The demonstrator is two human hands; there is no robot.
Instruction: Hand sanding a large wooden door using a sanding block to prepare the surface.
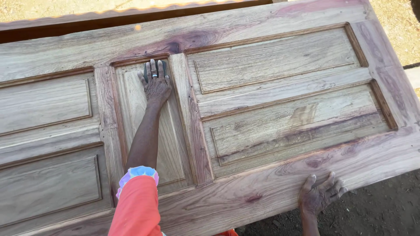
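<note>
A large unfinished wooden panelled door [271, 192] lies flat and fills most of the view. My left hand [155, 85] reaches out in an orange sleeve to the top of the narrow middle panel [168, 144]. Its fingers press flat on a small dark sanding piece [154, 65], and one finger wears a ring. At the door's near edge on the lower right, my right hand [320, 195] rests with its fingers spread on the wood and nothing in it.
Raised panels [280, 57] with grooved frames lie left and right of the middle one. A dark wooden beam [87, 27] runs along the door's far side. Bare dirt ground [385, 205] shows at the lower right, sandy ground at the top.
</note>
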